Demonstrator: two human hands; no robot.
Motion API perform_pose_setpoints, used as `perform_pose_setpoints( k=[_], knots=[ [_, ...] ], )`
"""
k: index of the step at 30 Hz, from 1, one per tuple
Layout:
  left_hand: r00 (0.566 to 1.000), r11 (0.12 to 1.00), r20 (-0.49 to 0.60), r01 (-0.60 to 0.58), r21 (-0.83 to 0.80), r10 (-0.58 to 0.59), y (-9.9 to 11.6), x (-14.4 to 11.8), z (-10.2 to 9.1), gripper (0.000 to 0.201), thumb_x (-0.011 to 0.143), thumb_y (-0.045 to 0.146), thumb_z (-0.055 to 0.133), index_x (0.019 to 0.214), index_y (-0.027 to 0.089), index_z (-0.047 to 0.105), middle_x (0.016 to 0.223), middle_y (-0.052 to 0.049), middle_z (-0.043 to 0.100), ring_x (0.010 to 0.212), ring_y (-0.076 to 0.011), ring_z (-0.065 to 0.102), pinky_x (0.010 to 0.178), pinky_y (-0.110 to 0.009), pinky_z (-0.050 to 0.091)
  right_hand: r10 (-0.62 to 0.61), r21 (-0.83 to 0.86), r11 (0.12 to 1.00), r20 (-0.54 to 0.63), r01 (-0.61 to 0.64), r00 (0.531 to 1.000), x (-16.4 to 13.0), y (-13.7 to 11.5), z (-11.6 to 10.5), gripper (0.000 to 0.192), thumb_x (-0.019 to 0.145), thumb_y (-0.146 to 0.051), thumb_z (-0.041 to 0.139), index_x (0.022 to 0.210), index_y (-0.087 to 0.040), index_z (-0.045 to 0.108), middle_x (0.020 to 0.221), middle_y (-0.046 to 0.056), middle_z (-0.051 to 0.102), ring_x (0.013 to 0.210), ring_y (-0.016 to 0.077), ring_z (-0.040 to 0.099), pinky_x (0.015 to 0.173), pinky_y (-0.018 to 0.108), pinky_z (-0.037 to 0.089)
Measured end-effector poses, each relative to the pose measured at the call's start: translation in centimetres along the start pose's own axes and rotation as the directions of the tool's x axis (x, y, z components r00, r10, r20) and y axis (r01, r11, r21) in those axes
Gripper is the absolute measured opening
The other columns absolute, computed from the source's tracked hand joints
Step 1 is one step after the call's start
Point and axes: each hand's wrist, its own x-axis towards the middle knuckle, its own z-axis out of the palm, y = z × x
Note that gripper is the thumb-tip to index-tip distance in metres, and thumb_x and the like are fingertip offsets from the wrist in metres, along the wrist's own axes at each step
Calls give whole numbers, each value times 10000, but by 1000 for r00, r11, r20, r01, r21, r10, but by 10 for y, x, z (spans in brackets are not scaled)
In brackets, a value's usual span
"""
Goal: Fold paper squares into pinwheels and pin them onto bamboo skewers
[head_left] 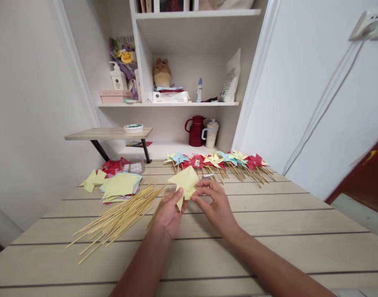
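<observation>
At the lower centre of the frame, two bare forearms reach up from the bottom edge over the pale wooden desk. The left hand and the right hand meet at mid-frame on a folded yellow paper, held just above the desk. The left grip pinches the paper's lower edge between thumb and fingers; the right grip closes on its right corner with the fingertips.

Left of the hands, a loose bundle of thin wooden sticks lies fanned across the desk. Just beyond it sits a stack of coloured paper squares, yellow on top, with some red folded pieces behind it.

Farther back, right of centre, a row of finished pinwheels in yellow, blue and red lies along the desk's far edge. Behind them, a red jug and a white cup stand on the lower shelf.
</observation>
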Motion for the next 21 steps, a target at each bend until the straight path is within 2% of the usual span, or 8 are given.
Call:
perform_pose_setpoints(
  k=[4, 12, 21],
  knots=[
    [1000, 1000, 13, -24, 17, 23, -1, 1, 1, 116, 716, 155, 803, 820, 147, 750, 937, -51, 741, 747, -91, 646, 653, -175, 517, 68, 84, 994, -19, -66, 997, 2, -1, -2, 112, 826, -286, 691, 730, -229, 687, 1007, 63, 646, 994, 251, 587, 920, 460, 414],
    [1000, 999, 0, -16, 29, 16, -1, -1, 3, 166, 667, 157, 840, 806, 123, 755, 841, -46, 736, 674, -82, 629, 666, -187, 513, 76, 130, 989, -56, -68, 996, 3, 5, -2, 102, 809, -274, 705, 719, -231, 682, 978, 63, 661, 959, 248, 605, 910, 462, 442],
    [998, 998, 41, -54, 45, 52, -5, -2, 6, 220, 615, 177, 870, 795, 123, 757, 898, -69, 751, 803, -115, 648, 730, -202, 502, 81, 158, 985, -56, -71, 995, 5, 1, -3, 119, 786, -234, 706, 678, -220, 658, 917, 55, 660, 909, 233, 616, 857, 419, 471]
  ],
)
